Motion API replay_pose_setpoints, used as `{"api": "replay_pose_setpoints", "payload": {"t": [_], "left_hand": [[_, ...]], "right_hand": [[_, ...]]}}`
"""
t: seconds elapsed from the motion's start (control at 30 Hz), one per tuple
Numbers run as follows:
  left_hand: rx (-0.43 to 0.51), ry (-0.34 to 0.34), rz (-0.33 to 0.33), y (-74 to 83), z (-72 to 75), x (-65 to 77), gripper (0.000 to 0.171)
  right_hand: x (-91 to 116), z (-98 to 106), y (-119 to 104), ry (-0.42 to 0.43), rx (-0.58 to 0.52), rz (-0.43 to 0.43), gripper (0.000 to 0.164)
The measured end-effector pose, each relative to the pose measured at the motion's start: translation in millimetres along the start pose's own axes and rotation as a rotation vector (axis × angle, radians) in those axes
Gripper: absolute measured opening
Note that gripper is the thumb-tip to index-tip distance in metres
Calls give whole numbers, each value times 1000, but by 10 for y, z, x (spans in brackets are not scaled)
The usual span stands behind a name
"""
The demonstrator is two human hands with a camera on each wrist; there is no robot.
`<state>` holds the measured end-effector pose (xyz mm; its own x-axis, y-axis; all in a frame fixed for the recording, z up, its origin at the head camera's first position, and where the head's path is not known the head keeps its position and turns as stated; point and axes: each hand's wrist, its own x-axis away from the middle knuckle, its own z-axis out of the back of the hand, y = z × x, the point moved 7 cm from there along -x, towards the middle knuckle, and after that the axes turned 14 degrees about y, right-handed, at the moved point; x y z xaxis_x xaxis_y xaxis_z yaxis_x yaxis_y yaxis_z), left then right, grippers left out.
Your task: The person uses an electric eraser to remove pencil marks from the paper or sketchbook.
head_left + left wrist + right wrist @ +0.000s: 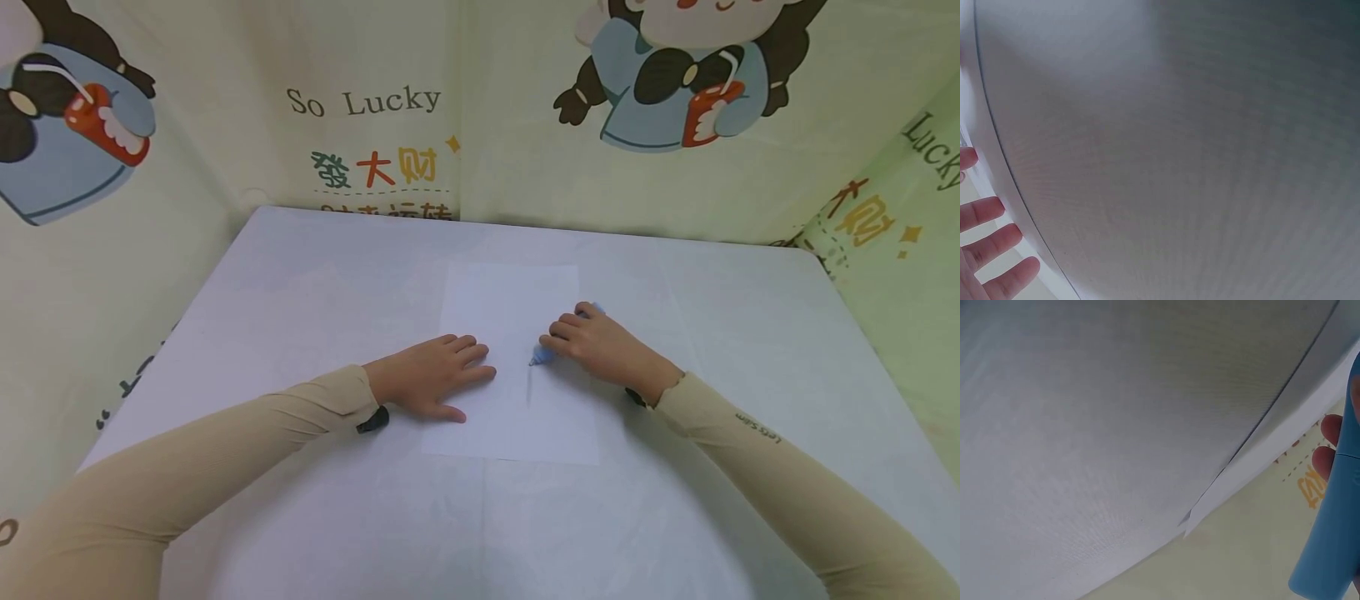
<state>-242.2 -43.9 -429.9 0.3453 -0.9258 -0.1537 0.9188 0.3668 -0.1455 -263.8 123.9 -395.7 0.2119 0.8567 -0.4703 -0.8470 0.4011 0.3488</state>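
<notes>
A sheet of white paper [510, 300] lies on the white table. My left hand [435, 377] rests on its left part with the fingers spread, holding nothing; in the left wrist view the fingers [999, 242] are apart at the lower left. Over the paper's right side, my right hand [603, 343] grips a thick, light-blue pen-shaped tool [542, 356]. Its pointed tip aims down and left, close to the paper. A faint grey streak [529, 390] runs below the tip. The right wrist view shows the tool's smooth, rounded blue barrel [1329, 531] with fingertips behind it.
The white-covered table [330, 275] stretches around the paper on all sides. A cream curtain [510, 108] with cartoon prints and lettering hangs along the back and both sides. A dark wrist strap [373, 420] shows under the left cuff.
</notes>
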Motion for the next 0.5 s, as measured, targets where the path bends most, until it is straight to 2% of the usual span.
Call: {"api": "replay_pose_setpoints", "payload": {"t": [0.23, 0.5], "left_hand": [[-2, -12, 2, -2, 0, -6, 68], [3, 5, -2, -2, -5, -8, 69]], "right_hand": [[-7, 14, -13, 10, -14, 17, 31], [-2, 5, -28, 18, -38, 22, 32]]}}
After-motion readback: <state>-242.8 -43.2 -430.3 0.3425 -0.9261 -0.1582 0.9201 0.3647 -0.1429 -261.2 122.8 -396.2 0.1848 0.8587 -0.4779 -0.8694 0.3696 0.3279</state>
